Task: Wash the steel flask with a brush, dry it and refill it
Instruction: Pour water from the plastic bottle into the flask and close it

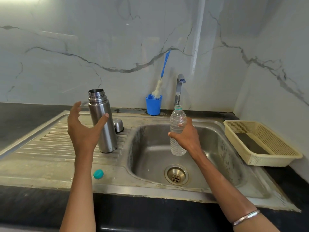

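The steel flask (102,121) stands upright and uncapped on the ribbed drainboard (41,144). My left hand (83,129) is spread open just left of it, thumb against the flask's side, fingers not closed round it. Behind the flask lies its steel cap (118,125). My right hand (187,136) grips a clear plastic bottle (177,131), uncapped, upright over the sink basin (217,148). The bottle's teal cap (98,174) lies on the sink's front ledge. A blue-handled bottle brush (161,81) stands in a blue cup (153,105) at the back.
A steel tap (179,89) rises behind the basin, next to the blue cup. A cream plastic basket (260,141) sits on the dark counter right of the sink. The drain (176,175) is at the basin's front. A marble wall backs everything.
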